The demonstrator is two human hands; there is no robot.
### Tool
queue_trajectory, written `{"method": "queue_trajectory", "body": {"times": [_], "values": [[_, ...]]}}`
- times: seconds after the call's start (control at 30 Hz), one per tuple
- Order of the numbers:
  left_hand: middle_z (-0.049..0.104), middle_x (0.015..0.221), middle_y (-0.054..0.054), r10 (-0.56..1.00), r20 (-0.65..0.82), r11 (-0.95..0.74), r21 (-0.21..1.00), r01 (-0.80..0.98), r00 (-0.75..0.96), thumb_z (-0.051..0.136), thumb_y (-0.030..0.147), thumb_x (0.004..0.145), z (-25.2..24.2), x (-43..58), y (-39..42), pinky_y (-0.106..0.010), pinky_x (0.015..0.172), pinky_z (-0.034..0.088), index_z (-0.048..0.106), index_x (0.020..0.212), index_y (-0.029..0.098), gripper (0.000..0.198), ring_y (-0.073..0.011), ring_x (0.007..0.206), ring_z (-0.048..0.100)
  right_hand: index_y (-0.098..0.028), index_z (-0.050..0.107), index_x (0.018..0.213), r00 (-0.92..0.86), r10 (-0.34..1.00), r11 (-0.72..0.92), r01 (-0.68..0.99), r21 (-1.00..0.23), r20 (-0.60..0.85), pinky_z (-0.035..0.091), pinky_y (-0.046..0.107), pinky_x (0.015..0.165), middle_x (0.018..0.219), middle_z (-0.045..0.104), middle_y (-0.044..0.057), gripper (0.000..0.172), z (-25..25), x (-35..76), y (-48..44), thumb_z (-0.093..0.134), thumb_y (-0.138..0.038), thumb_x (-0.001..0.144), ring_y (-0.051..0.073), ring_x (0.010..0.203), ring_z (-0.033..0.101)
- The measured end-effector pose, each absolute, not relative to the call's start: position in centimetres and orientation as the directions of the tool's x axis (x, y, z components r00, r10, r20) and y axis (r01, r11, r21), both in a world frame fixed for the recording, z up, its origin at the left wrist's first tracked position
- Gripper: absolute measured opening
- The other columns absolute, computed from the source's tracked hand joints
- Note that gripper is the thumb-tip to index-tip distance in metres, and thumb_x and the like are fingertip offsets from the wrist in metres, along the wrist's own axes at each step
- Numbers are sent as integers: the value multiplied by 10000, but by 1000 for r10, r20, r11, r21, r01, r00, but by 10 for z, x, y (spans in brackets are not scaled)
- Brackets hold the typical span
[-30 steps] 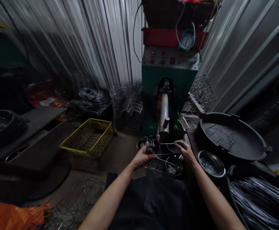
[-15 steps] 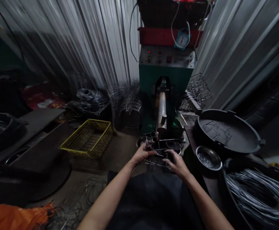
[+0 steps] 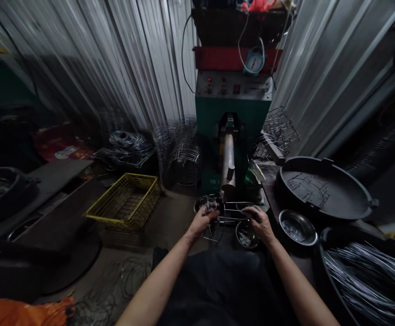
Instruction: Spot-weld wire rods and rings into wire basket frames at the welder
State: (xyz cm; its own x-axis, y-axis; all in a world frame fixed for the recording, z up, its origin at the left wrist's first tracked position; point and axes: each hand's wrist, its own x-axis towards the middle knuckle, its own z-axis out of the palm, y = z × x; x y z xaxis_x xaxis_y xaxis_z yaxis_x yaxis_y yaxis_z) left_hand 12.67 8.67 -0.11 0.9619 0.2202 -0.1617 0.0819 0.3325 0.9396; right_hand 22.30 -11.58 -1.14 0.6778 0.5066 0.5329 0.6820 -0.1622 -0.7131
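The right hand [image 3: 259,222] has come back up and outward from half a second ago, when it lay lower and closer to the body, and now grips the right end of the wire frame [image 3: 225,216]; the left hand [image 3: 202,220] has stayed closed on the frame's left end; the frame hangs between the two hands, just under the tip of the machine arm [image 3: 228,164] straight ahead of them. Just below the right hand sits one small steel bowl [image 3: 247,235], a second steel bowl [image 3: 298,227] lies further to its right, and beyond that one stands one wide black pan [image 3: 323,188]; one yellow crate [image 3: 125,201] rests well to the left of the left hand; a coil of wire [image 3: 370,280] lies near the right forearm, cut off by the edge. The frame's thin wires are hard to trace in the dim light, and the fingertips are partly hidden behind them.
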Motion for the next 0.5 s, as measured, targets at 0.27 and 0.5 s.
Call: {"method": "queue_trajectory", "body": {"times": [0.27,0.5], "values": [[515,559,42,249,-196,341,934,104,949,692,361,577,4,129,86,-163,368,175,541,948,152,451,-59,441,445,-219,615,860,655,536,-144,692,-708,532,404,328,689,821,569,48,194,-9,226,-112,488,-364,881,228,787,526],[525,521,38,241,-146,311,948,67,959,655,358,635,-2,132,90,-171,358,144,538,963,142,410,-32,355,326,-224,614,861,653,566,-128,672,-729,503,394,311,696,820,568,34,170,-10,229,-110,505,-353,882,213,785,527]]}}
